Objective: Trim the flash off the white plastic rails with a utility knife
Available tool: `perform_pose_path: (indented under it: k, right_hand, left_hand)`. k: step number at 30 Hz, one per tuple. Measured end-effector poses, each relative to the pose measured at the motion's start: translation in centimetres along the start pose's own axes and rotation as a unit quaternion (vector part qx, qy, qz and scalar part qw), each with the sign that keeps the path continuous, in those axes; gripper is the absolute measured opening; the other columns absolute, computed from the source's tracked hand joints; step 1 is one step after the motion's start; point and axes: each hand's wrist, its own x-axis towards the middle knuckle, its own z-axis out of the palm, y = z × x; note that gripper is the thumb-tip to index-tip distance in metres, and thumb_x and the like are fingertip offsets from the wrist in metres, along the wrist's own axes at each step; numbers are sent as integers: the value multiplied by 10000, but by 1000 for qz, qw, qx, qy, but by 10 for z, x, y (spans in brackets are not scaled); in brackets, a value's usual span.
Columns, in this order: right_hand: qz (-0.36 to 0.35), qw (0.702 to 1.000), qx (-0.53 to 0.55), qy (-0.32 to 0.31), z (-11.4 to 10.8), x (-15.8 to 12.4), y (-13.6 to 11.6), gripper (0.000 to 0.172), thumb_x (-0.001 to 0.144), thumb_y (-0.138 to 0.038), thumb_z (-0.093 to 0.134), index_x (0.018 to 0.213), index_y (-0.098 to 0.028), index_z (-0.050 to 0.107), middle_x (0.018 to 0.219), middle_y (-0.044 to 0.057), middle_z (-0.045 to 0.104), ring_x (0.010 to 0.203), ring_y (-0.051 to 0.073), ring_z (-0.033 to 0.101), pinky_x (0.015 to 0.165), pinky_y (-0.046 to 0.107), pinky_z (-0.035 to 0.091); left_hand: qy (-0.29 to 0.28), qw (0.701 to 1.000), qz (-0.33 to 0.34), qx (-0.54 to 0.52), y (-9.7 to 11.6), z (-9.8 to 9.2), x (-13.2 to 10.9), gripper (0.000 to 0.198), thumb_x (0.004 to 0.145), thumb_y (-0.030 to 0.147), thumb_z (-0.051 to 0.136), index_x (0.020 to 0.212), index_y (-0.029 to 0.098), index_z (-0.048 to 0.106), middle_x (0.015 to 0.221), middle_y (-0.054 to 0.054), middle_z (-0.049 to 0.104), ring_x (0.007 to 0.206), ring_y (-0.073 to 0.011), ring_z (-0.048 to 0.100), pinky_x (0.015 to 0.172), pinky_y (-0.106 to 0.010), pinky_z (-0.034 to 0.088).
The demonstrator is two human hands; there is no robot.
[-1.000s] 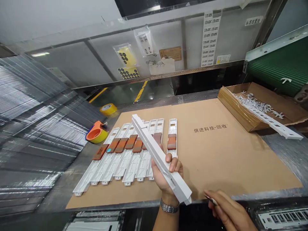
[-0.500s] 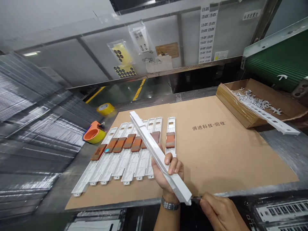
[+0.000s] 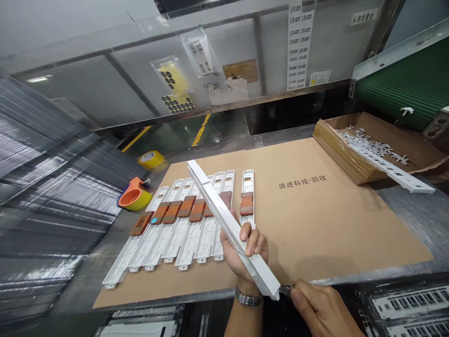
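My left hand [image 3: 245, 250], with a metal watch on its wrist, is closed around a long white plastic strip [image 3: 224, 210]. The strip slants from upper left to lower right, above the cardboard. At its lower end, my right hand [image 3: 321, 304] grips a small blade-like metal tool [image 3: 286, 290], mostly hidden by the fingers. The tool's tip is at the strip's end; whether it touches cannot be made out. Behind my left hand lie several white plastic strips [image 3: 185, 238] side by side, with reddish-brown blocks [image 3: 171, 212] across them. Another strip [image 3: 248, 180] with a block lies apart.
A cardboard sheet [image 3: 315, 224] covers the table. Rolls of yellow tape [image 3: 150, 160] and an orange tape dispenser [image 3: 135, 194] are at the left. A cardboard box [image 3: 345, 161] of small white pieces stands right, beside a green conveyor [image 3: 400, 89]. Slotted white parts [image 3: 414, 304] lie lower right.
The view has shifted slightly, moving the surroundings a little left. Both hands keep nearly the same pose, and slightly more of the metal tool shows at the strip's end.
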Motion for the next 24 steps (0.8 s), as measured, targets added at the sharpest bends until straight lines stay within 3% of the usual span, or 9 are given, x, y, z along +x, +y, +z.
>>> perform_pose_path:
  k: [4,8,16,22,24]
  right_hand:
    - [10,1000,0,-1,1,0,3,473,1010,-507,215,650,-223,330,551,-49,454,483,111,422,491,251,241]
    - [25,999,6,-48,-4,1,0,486,1007,-525,177,659,-223,333,577,-41,462,519,118,431,521,249,257]
    - [45,995,22,-88,-11,1,-2,542,980,-581,98,671,-219,356,627,-15,498,571,132,443,552,250,273]
    - [18,993,23,-116,-1,-3,-2,577,960,-643,142,632,-213,341,553,-39,405,497,114,386,498,246,251]
    - [-6,993,57,-104,-4,-4,-1,581,969,-631,161,626,-212,372,553,-39,423,499,113,423,493,227,294]
  left_hand:
    - [7,1000,0,6,-1,2,0,310,926,351,496,1197,225,581,675,65,553,466,-23,517,478,-141,424]
    - [9,1000,-3,18,-2,3,1,304,936,356,469,1178,217,590,669,57,553,457,-32,518,472,-150,426]
    - [20,999,-8,34,-4,0,0,291,932,335,464,1157,202,593,648,56,536,430,-36,489,452,-153,408]
    - [34,998,4,53,-5,3,6,315,912,372,480,1156,220,607,661,44,535,459,-45,490,477,-163,420]
    - [59,994,7,90,-5,8,7,375,907,435,452,1174,221,606,666,28,534,485,-67,495,495,-188,438]
